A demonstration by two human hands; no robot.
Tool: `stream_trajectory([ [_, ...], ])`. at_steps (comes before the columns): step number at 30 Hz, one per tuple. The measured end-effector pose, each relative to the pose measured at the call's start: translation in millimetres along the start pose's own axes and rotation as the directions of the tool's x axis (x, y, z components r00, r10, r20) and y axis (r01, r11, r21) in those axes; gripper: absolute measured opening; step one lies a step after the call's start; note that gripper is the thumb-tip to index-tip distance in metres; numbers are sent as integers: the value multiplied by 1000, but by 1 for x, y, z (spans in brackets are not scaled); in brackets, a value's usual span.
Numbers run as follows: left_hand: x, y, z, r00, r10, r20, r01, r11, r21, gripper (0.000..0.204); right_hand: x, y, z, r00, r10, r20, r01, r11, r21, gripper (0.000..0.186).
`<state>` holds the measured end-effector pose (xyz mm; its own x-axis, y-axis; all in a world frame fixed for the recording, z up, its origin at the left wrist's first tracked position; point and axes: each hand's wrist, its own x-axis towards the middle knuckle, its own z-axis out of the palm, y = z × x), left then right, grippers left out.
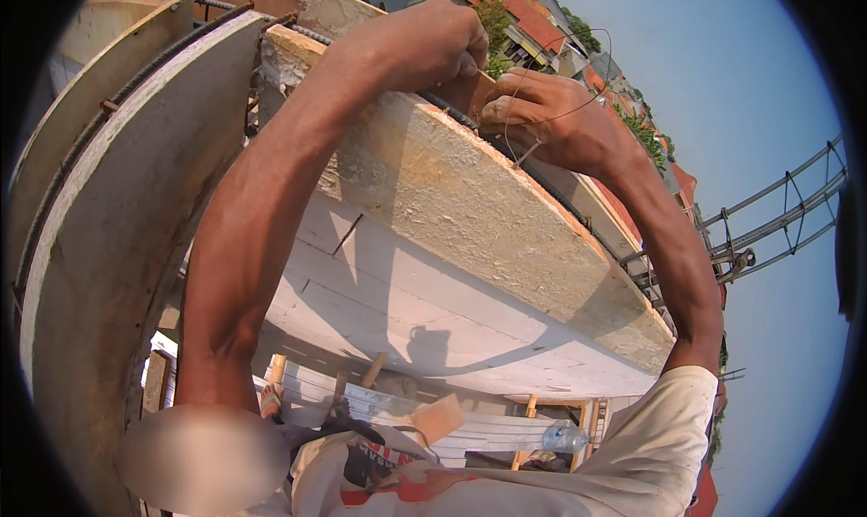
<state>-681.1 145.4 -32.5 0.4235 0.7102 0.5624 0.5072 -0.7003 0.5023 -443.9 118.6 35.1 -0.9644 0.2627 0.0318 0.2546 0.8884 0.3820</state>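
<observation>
Curved panels [135,192]: Stand on edge at far left, side by side, bending toward the rim of the view.
Left hand [447,43]: Arches over the top of a rough board [452,192], curled inward like a loose fist. Cannot tell what, if anything, lies inside this grip.
Steel bar [578,214]: Runs along the far side of the rough board's upper edge, passing below the left hand.
Step at the bar: Appears to be work with a thin wire [609,40], probably wrapping or fastening around the steel.
Next move: Calls, by judgement, for a firm pinch near the bar and a free loop kept clear of the knuckles.
Right hand [551,115]: Hangs at the bar, just beside the left hand, with bent fingers; seems to pinch the wire, though partly hidden at the contact.
Loop of wire: Springs up and rightward from the right grip, crossing the back of the hand; shows no clear link to the left grip.
Rebar cage [786,214]: Juts out at far right, well beyond the right hand.
</observation>
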Motion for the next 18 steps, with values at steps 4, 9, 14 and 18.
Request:
stream_trajectory([
  [4,1,-1,-1,1000,10,-25,-10,1000,13,23,8,9,2,1000,-3,13,2,1000,30,16],
  [9,2,0,-2,1000,11,-23,-10,1000,26,24,14,15,3,998,11,66,-16,997,79,18],
  [14,2,1,-3,1000,12,-27,-11,999,36,24,29,8,-8,981,40,187,-42,999,7,18],
  [18,2,-1,-2,999,29,-27,-29,999,21,24,33,7,-7,970,70,231,-61,997,-45,16],
])
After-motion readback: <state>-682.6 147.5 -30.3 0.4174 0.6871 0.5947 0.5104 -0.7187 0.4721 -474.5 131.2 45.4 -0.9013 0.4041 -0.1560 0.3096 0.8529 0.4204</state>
